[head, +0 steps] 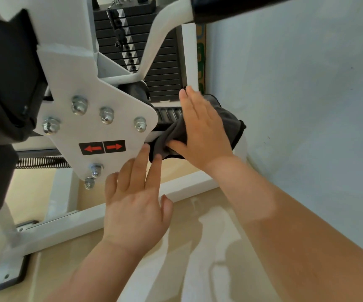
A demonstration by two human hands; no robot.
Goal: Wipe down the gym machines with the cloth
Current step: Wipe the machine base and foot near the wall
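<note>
I had my right hand (200,131) laid flat on the grey cloth (230,125), fingers straight and thumb spread, pressing it rather than grasping it. The cloth was draped over the ribbed black bar (169,114) that stuck out from the right edge of the machine's bolted white plate (102,94), just in front of the weight stack (163,68). My left hand (134,205) was released too, fingers extended, its fingertips touching the cloth's lower left end beside the plate's right edge, near the red arrow sticker (102,147). The pale wall (296,83) stood close on the right.
</note>
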